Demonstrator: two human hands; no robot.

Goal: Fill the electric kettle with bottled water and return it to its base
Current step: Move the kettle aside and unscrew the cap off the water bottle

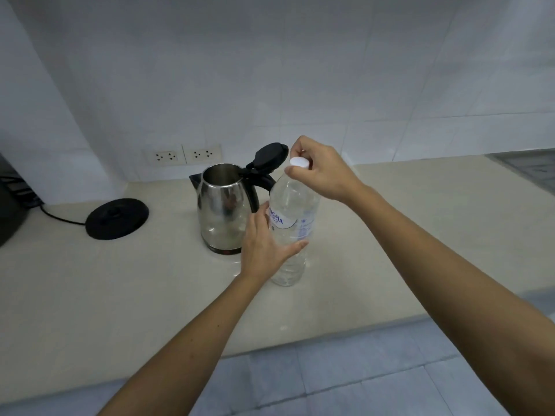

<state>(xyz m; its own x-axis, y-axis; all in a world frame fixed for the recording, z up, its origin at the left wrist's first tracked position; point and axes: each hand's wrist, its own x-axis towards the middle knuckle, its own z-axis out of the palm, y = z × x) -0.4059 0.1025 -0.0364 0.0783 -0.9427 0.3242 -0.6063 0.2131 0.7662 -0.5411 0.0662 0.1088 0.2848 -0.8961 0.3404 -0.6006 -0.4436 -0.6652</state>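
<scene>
Upright bottle in left hand's wrapped fingers, white cap pinched by right hand.

Pale white tiled wall across the far side, faint grout lines, soft even light with no hard shadows. Second white wall angling in on the left, meeting the far one in a corner. Two white double sockets set low on the far wall, just above the desk. Cream, glossy desk surface running left to right, near edge rounded. Grey-blue tiled floor below the near edge. Dark appliance cut off at the far left. Grey patterned patch at the far right.
</scene>
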